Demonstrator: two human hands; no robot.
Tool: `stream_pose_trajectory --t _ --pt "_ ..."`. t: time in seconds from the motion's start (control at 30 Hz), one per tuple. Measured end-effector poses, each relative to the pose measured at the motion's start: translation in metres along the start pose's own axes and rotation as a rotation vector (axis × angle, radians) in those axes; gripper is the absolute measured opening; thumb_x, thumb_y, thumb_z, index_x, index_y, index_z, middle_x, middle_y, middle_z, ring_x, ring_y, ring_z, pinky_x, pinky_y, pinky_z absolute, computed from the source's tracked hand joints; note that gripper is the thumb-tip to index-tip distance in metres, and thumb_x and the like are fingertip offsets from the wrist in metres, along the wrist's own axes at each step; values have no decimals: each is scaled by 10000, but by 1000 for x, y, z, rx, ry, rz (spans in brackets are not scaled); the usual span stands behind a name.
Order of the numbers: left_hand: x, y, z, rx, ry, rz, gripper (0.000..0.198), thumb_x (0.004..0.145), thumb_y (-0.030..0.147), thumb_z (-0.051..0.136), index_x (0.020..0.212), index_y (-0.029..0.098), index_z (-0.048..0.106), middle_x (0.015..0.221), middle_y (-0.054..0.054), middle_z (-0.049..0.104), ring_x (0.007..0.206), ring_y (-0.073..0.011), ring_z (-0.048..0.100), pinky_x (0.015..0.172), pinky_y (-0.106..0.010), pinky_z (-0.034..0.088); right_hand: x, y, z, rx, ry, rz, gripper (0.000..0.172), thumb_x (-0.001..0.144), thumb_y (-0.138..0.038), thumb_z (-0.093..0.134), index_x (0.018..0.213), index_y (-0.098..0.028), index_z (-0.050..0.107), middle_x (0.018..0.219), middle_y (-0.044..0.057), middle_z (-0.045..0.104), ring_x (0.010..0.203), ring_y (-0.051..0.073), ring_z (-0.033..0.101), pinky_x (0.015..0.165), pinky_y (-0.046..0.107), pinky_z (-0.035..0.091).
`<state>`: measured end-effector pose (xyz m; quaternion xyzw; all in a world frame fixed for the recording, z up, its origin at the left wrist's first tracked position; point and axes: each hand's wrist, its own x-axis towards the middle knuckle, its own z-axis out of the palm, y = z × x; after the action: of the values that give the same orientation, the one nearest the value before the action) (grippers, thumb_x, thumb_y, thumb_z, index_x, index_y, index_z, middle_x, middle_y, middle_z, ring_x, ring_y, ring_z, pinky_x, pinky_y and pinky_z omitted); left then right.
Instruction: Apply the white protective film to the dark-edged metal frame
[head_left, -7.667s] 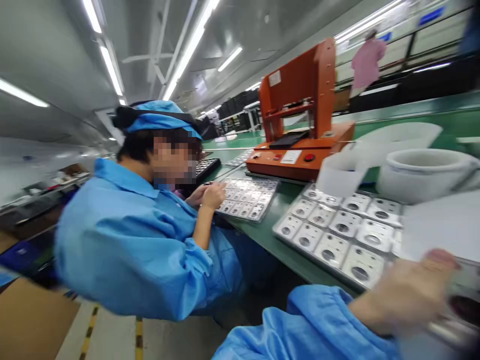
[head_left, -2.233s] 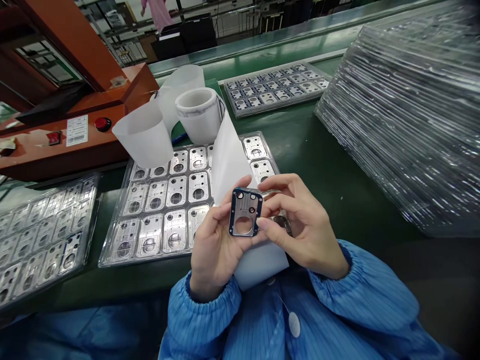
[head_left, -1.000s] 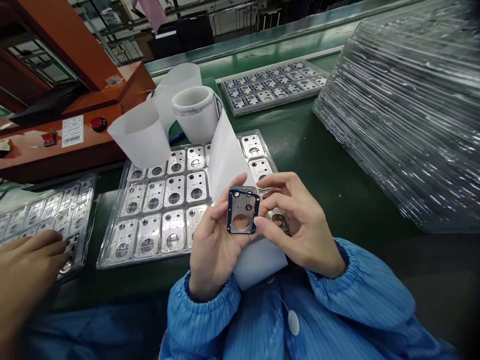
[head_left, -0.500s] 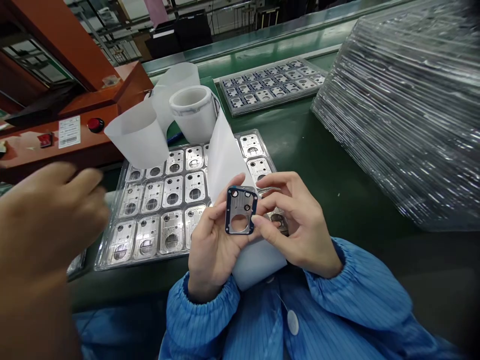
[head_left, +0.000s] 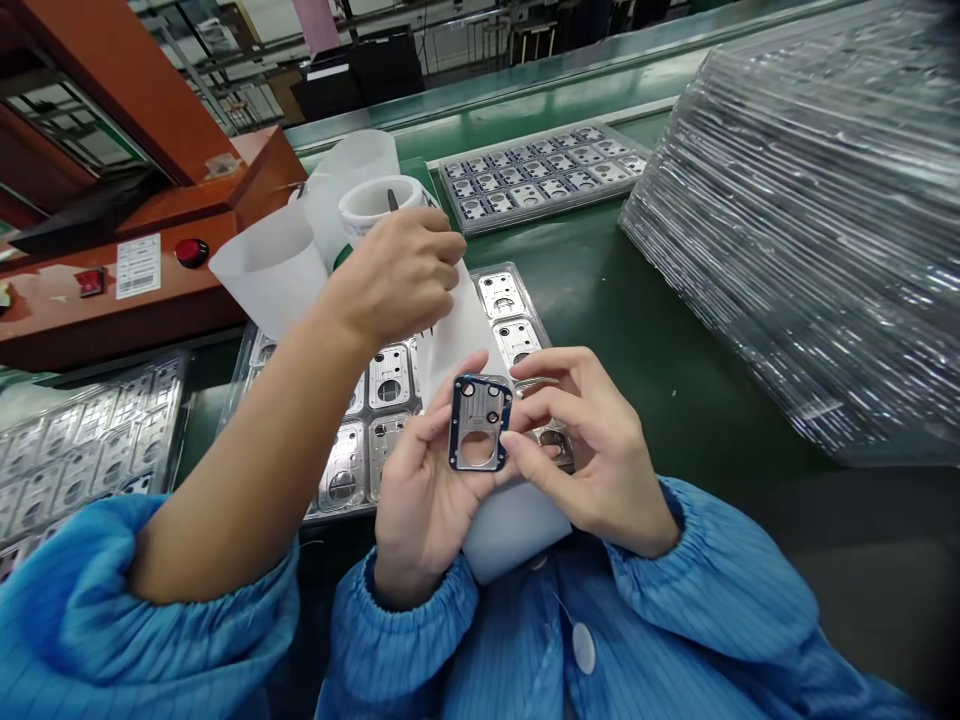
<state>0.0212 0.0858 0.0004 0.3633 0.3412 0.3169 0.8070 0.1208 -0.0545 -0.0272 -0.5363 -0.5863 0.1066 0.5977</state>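
A small silver metal plate (head_left: pixel 471 408) with a dark blue border, a large round hole and smaller holes is between my hands. My left hand (head_left: pixel 431 490) has its fingers closed around the plate's left side and back. On the right edge, the thumb and fingers of my right hand (head_left: pixel 592 445) pinch the same plate. Below and behind my hands runs a white film strip (head_left: pixel 480 325), coming from a white roll (head_left: pixel 360 200). Under the strip lies a clear tray (head_left: pixel 534 310) of similar silver plates, partly covered by an arm and my hands.
A co-worker's hand (head_left: pixel 401 270) reaches in from the left over the strip, holding a thin dark tool. Another plate tray (head_left: pixel 457 215) lies behind, one more (head_left: pixel 169 420) at left. Stacked clear trays (head_left: pixel 810 240) rise at right; an orange machine (head_left: pixel 247 200) stands at left.
The co-worker's hand has moved from the left edge to the white strip beside the roll. The left tray has come into fuller view. My hands and the plate have hardly moved.
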Motion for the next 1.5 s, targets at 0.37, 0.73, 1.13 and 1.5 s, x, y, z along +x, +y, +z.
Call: stream_pose_trajectory --t 0.37,0.73,1.13,1.5 --pt "49 61 25 90 75 -156 505 882 519 381 1352 342 434 1103 -117 626 1277 -390 458 694 -544 557 -1 1 0 -22 4 -38 56 769 -72 625 743 -118 606 1031 118 510 971 208 569 820 352 516" --pt "34 51 -6 -78 -104 99 410 913 -5 375 1199 230 551 824 21 682 440 -37 567 357 -99 368 -2 0 1 -118 20 -105 102 766 -53 611 779 -153 598 1041 103 518 910 194 584 773 356 551" --pt "22 38 -23 -9 -82 79 344 884 -27 396 937 224 625 822 -1 638 636 -88 608 372 -150 365 -4 -3 8 -191 94 -86 104 769 -46 585 792 -147 601 999 107 546 864 192 602 685 322 598" --pt "-20 63 -31 93 25 87 363 837 30 546 1078 284 641 646 -29 531 993 -205 627 771 -279 557 -4 -3 12 -225 143 -107 135 803 -59 574 831 -172 642 989 101 596 903 216 597 727 363 573"
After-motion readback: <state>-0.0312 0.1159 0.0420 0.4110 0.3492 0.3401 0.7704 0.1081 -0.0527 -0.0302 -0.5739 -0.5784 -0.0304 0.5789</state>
